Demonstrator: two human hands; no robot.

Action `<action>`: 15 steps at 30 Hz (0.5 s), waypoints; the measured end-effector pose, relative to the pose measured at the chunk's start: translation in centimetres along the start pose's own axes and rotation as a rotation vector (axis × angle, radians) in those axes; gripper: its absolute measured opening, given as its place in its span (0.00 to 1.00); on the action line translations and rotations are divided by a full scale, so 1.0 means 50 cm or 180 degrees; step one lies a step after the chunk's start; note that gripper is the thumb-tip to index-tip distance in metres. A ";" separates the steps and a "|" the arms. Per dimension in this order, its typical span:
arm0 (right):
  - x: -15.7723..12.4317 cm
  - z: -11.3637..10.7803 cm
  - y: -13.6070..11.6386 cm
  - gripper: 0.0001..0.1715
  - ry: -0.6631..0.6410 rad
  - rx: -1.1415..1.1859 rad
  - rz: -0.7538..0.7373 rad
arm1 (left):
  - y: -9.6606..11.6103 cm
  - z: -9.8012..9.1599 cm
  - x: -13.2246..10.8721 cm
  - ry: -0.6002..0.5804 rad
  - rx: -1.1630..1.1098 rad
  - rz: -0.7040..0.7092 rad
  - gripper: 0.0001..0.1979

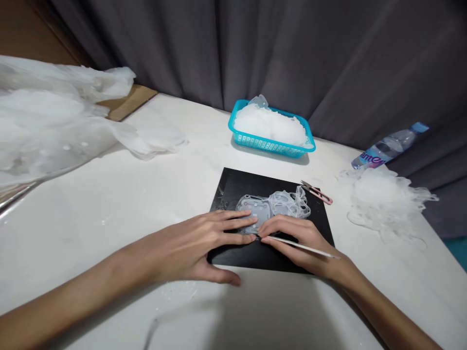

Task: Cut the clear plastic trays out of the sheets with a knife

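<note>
A flat translucent plastic piece (255, 205) with rounded outlines and small dots lies on a black mat (237, 179). My left hand (211, 233) presses it down with fingers stretched out, the thumb resting apart over the mat's near edge. In my right hand (292, 238) is a thin white pen-like tool (302, 247), pinched like a pencil; its tip is hidden near the piece's lower edge, beside my left fingertips. Loose curly translucent trimmings (292, 201) lie on the mat just beyond my right hand. Pink-handled thread snips (317, 192) rest across the mat's far right corner.
A blue plastic basket (270, 146) full of white translucent pieces stands at the back. Clear plastic sheeting (62, 116) heaps up on the left. To the right are a pile of trimmings (383, 194) and a tilted water bottle (390, 146). A grey curtain (182, 43) hangs behind the white table (146, 194).
</note>
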State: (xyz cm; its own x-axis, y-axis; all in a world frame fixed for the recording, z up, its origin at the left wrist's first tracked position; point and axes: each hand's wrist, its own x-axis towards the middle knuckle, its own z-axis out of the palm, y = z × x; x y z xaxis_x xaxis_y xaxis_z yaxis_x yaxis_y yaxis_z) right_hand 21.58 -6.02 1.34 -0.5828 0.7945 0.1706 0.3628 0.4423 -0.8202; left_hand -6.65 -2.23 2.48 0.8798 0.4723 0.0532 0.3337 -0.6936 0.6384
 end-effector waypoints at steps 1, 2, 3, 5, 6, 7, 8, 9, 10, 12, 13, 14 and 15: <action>-0.001 0.000 -0.001 0.07 -0.0011 -0.0034 -0.0013 | 0.001 -0.001 0.001 0.0002 -0.0015 -0.0001 0.36; -0.001 0.001 -0.002 0.07 -0.0021 -0.0068 -0.0046 | 0.002 -0.003 0.002 -0.0004 -0.0021 -0.0004 0.36; -0.001 0.001 -0.002 0.07 -0.0025 -0.0103 -0.0093 | 0.003 -0.003 0.002 -0.0024 -0.0013 -0.0009 0.36; 0.000 0.002 -0.003 0.07 -0.0016 -0.0178 -0.0211 | 0.004 -0.005 0.004 -0.0100 0.0044 -0.0044 0.36; 0.000 0.002 -0.003 0.07 -0.0008 -0.0221 -0.0272 | 0.004 -0.005 0.004 -0.0136 0.0071 -0.0064 0.37; 0.001 0.002 -0.004 0.07 -0.0008 -0.0265 -0.0320 | 0.004 -0.005 0.004 -0.0157 0.0078 -0.0076 0.37; 0.002 0.001 -0.006 0.07 -0.0015 -0.0306 -0.0351 | 0.004 -0.005 0.004 -0.0156 0.0062 -0.0080 0.37; 0.002 0.001 -0.008 0.07 -0.0026 -0.0343 -0.0370 | 0.005 -0.006 0.004 -0.0137 0.0026 -0.0079 0.37; 0.003 0.001 -0.010 0.07 -0.0034 -0.0382 -0.0388 | 0.006 -0.006 0.004 -0.0107 -0.0020 -0.0077 0.36; 0.005 0.003 -0.013 0.08 -0.0047 -0.0493 -0.0436 | 0.008 -0.008 0.004 -0.0068 -0.0083 -0.0083 0.35; 0.006 0.005 -0.013 0.08 -0.0029 -0.0587 -0.0503 | 0.009 -0.009 0.005 -0.0069 -0.0091 -0.0086 0.35; 0.007 0.008 -0.013 0.08 -0.0001 -0.0710 -0.0590 | 0.010 -0.010 0.005 -0.0074 -0.0089 -0.0080 0.35; 0.007 0.012 -0.011 0.08 0.0029 -0.0853 -0.0680 | 0.010 -0.011 0.005 -0.0079 -0.0084 -0.0067 0.35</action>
State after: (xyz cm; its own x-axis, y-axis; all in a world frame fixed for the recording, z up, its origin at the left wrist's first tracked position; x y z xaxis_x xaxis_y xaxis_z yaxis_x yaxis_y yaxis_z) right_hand 20.74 -6.23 1.53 -0.6602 0.6752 0.3290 0.4120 0.6917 -0.5931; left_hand -6.43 -2.17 3.22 0.8810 0.4727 0.0208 0.3433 -0.6689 0.6594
